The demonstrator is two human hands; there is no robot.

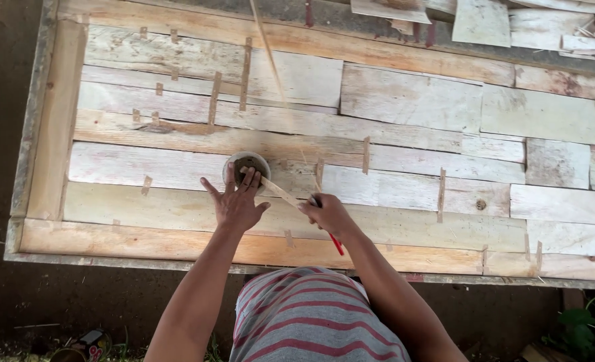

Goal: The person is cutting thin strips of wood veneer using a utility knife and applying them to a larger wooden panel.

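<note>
Wood: pale boards (324,134) already laid side by side across the worktop.
Left hand (236,201): grip open, fingers on small cup (246,169).
Right hand (325,213): grip closed round thin stick (279,190) and red pencil (336,244).
Left to do: cannot tell.

A: Where's the cup (246,169)?
B: On the panel (405,100), near its middle.
A: And the hands?
B: Left hand (236,204) at the cup's six o'clock, right hand (325,213) at its four, strip (279,190) between.
</note>
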